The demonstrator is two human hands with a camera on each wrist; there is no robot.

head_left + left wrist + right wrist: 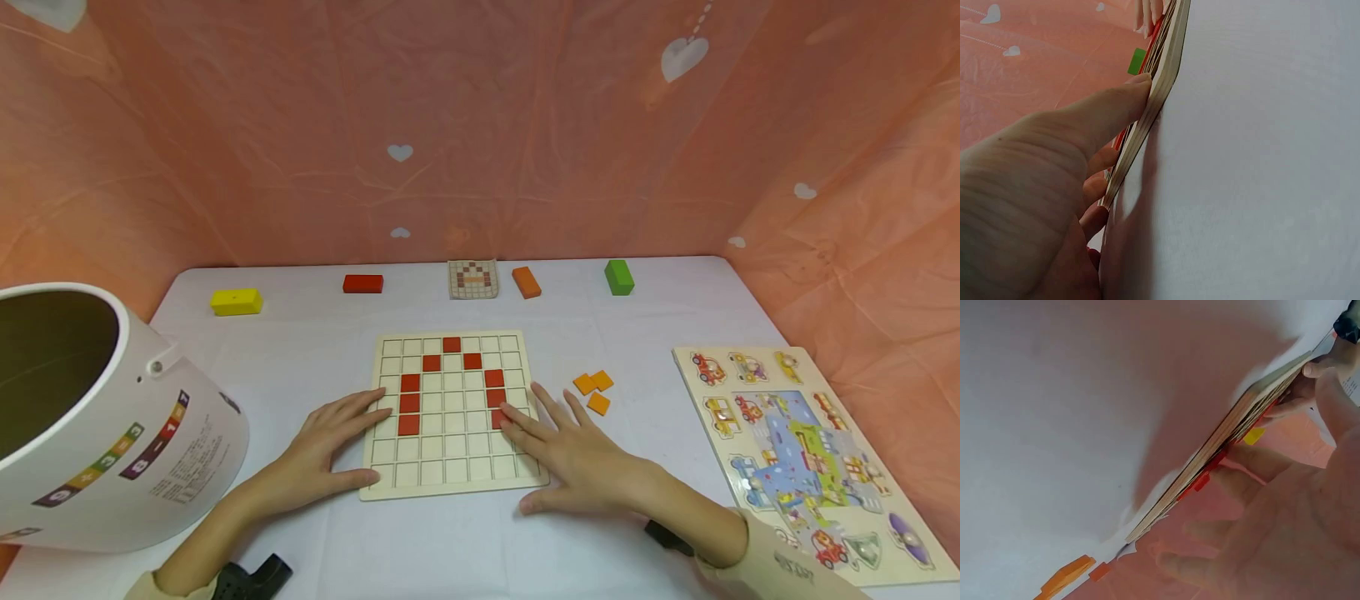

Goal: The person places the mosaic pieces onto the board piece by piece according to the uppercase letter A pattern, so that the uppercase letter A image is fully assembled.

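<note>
A pale wooden grid board (444,471) lies on the white table, with several red square tiles (409,402) in its cells, forming an arch shape. My left hand (322,454) touches the board's left edge with its fingertips and thumb, the fingers loosely extended. Over the board's right edge reaches my right hand (581,462), its fingers spread. One fingertip there touches the lowest red tile (497,419) on the right side. Three loose orange tiles (598,403) lie just beyond the right hand. In the left wrist view, the thumb (1110,109) rests against the board's edge (1169,72).
A white bucket (187,450) stands at left. Along the back are a yellow block (236,302), a red block (363,284), a small pattern card (473,280), an orange block (527,282) and a green block (619,277). A picture puzzle board (701,375) lies at right.
</note>
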